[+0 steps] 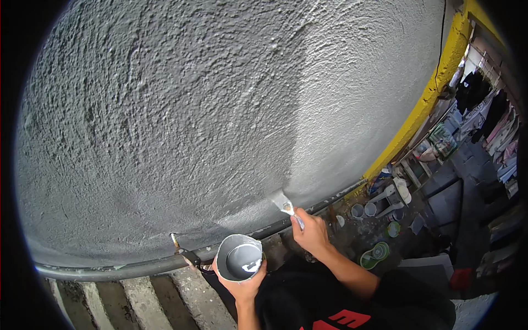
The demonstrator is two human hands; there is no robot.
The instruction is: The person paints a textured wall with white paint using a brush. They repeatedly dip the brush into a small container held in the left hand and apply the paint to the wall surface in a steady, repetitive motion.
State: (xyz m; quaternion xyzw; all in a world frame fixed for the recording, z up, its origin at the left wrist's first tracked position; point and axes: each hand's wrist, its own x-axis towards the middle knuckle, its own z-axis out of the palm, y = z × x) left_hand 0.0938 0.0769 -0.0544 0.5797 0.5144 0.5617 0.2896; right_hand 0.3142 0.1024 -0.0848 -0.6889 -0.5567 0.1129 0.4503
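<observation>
My right hand [312, 236] grips the white handle of a paintbrush [286, 206], its wide head against the lower part of a rough plastered wall [192, 121]. My left hand [246, 289] is wrapped round a grey paint pot [224, 257] and holds it upright below and left of the brush. Grey paint with a white patch shows inside the pot. The wall is darker grey on the left and paler on the right, with a fairly sharp upright border above the brush.
A grey pipe [132, 270] runs along the wall's foot, with concrete steps [140, 300] at lower left. A yellow post [426, 107] bounds the wall on the right. Beyond it are buckets [370, 209], a green-rimmed basin [375, 254] and hanging clothes [498, 118].
</observation>
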